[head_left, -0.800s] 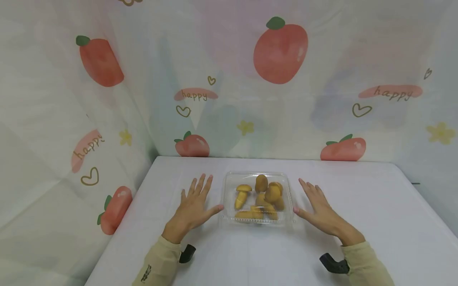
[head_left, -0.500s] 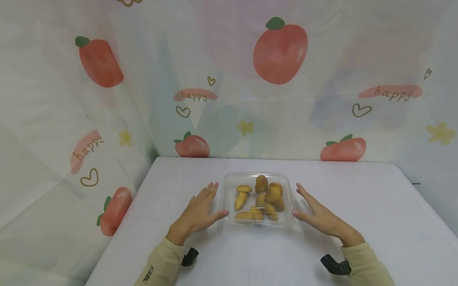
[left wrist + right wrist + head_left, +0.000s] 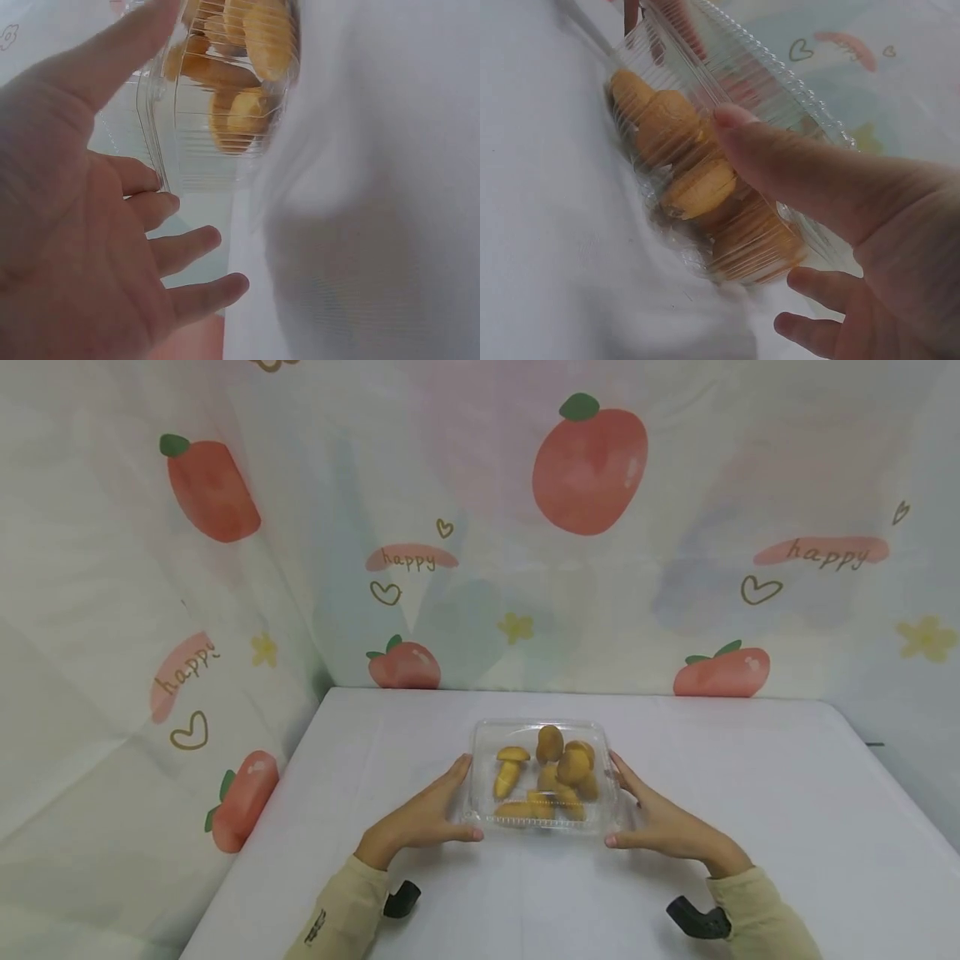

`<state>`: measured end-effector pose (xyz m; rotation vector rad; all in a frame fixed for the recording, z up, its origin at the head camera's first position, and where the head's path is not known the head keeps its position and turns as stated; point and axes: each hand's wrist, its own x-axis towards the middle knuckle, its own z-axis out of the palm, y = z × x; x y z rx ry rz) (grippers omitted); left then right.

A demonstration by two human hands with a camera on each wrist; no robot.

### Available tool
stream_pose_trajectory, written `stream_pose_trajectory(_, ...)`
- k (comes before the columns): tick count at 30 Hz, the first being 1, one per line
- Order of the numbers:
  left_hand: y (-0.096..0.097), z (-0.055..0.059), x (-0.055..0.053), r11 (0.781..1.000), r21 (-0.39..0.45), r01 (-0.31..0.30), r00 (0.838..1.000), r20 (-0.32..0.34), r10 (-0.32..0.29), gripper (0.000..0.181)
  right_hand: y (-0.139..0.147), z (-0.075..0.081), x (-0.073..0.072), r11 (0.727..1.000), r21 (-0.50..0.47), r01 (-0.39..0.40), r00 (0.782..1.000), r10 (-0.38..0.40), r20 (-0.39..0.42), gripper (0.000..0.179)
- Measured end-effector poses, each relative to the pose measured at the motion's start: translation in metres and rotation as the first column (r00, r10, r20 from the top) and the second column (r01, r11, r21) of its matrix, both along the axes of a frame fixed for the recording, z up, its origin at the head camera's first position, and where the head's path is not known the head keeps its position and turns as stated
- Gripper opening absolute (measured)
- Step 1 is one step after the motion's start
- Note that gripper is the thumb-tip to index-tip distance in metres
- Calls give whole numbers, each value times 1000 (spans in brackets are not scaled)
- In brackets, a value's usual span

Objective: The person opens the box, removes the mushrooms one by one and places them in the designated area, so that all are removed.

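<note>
Closing in from both sides, the left hand (image 3: 420, 821) and right hand (image 3: 667, 827), fingers spread, now flank the clear container (image 3: 482, 768) of yellow mushrooms (image 3: 574, 767) on the counter (image 3: 525, 893), bringing it within grasp.

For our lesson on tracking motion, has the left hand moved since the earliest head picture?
Yes: against the printed backdrop, the left hand has shifted rightward, toward the clear container.

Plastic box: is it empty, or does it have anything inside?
Not empty: several brownish-yellow mushrooms show through the clear walls of the plastic box, in the head view and both wrist views.
</note>
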<state>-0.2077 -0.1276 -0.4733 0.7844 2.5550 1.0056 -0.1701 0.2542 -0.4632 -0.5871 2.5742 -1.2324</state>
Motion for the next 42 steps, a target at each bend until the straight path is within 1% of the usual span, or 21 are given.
stream_pose_trajectory(5,-2,0,-4,1000,12,0,999,-34,0,106,-2,-5,-3,1000,-26,-5,1000,4,-27,120)
stream_pose_trajectory(11,-5,2,-4,1000,24,10,1000,-10,-10,100,-5,-10,-3,999,-39,-4,999,2,-51,109)
stream_pose_trajectory(17,-5,-3,-3,999,40,23,999,21,-23,96,-9,-14,-4,998,-58,7,999,-10,-51,105)
stream_pose_trajectory(19,-4,-5,-3,999,34,18,999,34,-19,95,-11,-14,-5,998,-61,13,999,-16,-42,105)
stream_pose_trajectory(22,-1,-7,-3,999,50,9,999,49,-11,93,-12,-13,-5,997,-78,15,1000,-17,-25,104)
stream_pose_trajectory(26,1,-6,-3,998,60,10,999,47,-13,91,-10,-14,-5,994,-107,7,1000,-9,-21,103)
stream_pose_trajectory(30,3,-4,-4,999,50,12,999,35,-14,90,-6,-17,-7,989,-146,3,1000,-6,-22,101)
stream_pose_trajectory(35,4,-1,-4,999,44,-17,999,43,15,89,-5,-22,-12,987,-162,3,1000,-7,-25,98)
stream_pose_trajectory(38,4,0,-3,997,63,-41,998,54,38,88,-5,-25,-14,984,-177,-5,1000,0,-31,96)
stream_pose_trajectory(42,4,-2,-1,993,101,-53,997,61,47,85,-6,-28,-13,981,-194,-5,1000,-1,-30,96)
